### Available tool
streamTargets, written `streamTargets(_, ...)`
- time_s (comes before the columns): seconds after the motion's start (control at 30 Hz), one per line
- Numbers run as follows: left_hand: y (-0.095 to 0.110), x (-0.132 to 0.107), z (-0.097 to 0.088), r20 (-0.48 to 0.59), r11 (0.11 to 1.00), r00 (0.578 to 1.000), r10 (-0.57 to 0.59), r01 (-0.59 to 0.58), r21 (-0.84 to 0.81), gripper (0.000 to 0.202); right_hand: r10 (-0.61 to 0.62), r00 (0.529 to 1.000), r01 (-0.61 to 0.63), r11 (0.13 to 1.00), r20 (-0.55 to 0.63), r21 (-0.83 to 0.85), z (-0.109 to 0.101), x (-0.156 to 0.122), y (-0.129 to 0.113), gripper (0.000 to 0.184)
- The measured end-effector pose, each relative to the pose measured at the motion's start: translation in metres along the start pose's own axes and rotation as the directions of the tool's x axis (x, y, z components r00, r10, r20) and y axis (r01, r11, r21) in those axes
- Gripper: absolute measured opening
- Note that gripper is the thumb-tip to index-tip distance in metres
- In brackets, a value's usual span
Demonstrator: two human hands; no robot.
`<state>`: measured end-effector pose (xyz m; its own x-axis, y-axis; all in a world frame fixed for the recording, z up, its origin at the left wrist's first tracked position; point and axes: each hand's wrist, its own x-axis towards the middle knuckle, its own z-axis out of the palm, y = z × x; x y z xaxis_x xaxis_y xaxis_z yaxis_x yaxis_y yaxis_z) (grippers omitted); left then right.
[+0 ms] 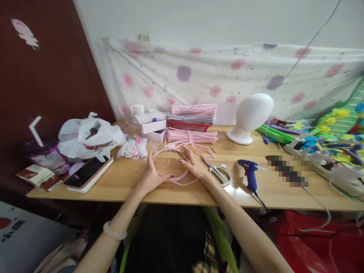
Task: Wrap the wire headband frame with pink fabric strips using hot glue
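A pink hoop-shaped headband [170,151] lies on the wooden table [127,182] in front of me. My left hand [152,175] rests on its left side, fingers curled round the band with the thumb touching its near edge. My right hand [193,163] lies on the hoop's right side, fingers stretched along the band and pressing it down. Loose pink strips [199,146] trail from the hoop's far side. A stack of pink strips [192,135] lies just beyond.
Scissors [217,172] and a blue glue gun [249,172] lie to the right of my right hand. A phone [87,172], white plastic bag [88,138] and pink boxes [152,125] sit left. A red basket [189,125], foam head [250,115] and power strip [327,161] stand behind and right.
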<state>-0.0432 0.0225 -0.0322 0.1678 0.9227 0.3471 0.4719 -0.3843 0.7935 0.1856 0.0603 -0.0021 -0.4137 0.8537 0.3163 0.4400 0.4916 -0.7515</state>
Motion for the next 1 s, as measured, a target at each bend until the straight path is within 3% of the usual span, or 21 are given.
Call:
streamTargets(0.17, 0.005, -0.004, -0.012, 0.028, 0.997, 0.999, -0.033, 0.031, 0.067, 0.093, -0.016, 1.000, 0.017, 0.996, 0.019, -0.086, -0.009, -0.015, -0.001, 0.075)
streamTargets(0.3, 0.002, -0.004, -0.016, 0.083, 0.996, 0.997, -0.002, -0.005, 0.085, 0.086, -0.028, 0.999, 0.024, 0.982, -0.017, -0.186, -0.010, -0.020, -0.002, 0.088)
streamTargets(0.47, -0.006, 0.001, -0.019, 0.149, 0.991, 0.989, 0.026, -0.045, 0.123, 0.080, -0.006, 1.000, -0.003, 0.961, -0.030, -0.276, -0.001, -0.015, -0.001, 0.063)
streamTargets(0.63, -0.006, -0.003, -0.026, 0.160, 0.972, 0.987, 0.012, -0.049, 0.228, 0.082, 0.029, 1.000, -0.026, 0.952, 0.005, -0.304, 0.006, -0.020, -0.002, 0.060)
streamTargets(0.83, -0.003, -0.004, -0.028, 0.134, 0.937, 0.991, 0.020, -0.066, 0.344, 0.095, 0.039, 0.998, -0.019, 0.937, 0.049, -0.349, 0.001, -0.026, 0.003, 0.084)
streamTargets(1.0, 0.003, -0.003, -0.029, 0.140, 0.915, 0.990, 0.030, -0.084, 0.395, 0.087, 0.042, 0.996, -0.007, 0.919, 0.079, -0.395, -0.004, -0.029, 0.005, 0.101)
